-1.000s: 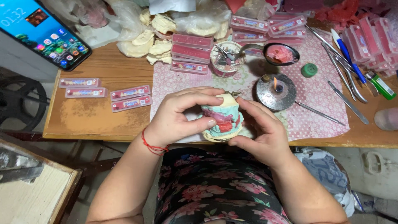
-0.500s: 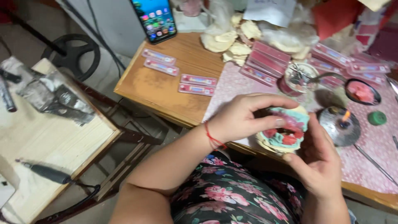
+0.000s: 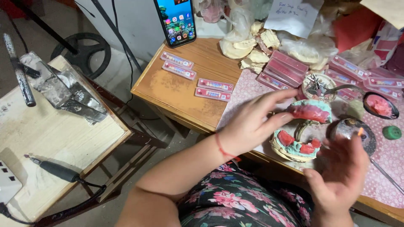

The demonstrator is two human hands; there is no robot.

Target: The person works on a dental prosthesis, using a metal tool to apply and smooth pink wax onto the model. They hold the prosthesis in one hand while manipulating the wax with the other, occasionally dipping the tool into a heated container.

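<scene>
Dental articulator (image 3: 301, 130) with teal casts and pink wax rims, hinged open, sits at the front edge of the bench (image 3: 185, 90) over the person's lap. Left hand (image 3: 252, 122) grips the raised upper cast, thumb under, fingers across the top. Right hand (image 3: 341, 172) is open and blurred, just right of the articulator's lower cast, fingers spread; can't tell if it touches.

Just behind the articulator: small round glass jar (image 3: 318, 85) holding metal tools. Right of it: dark bowl (image 3: 380, 105) with pink wax inside, then a metal dish (image 3: 351, 130) with a small flame, nearer the right hand. Green cap (image 3: 392, 132) further right.

Left of the articulator: four flat pink tooth-card strips (image 3: 197, 77) on bare wood. Behind: stacked pink boxes (image 3: 286, 69), plaster pieces (image 3: 248, 48), smartphone (image 3: 176, 21) propped at the bench's back corner.
</scene>
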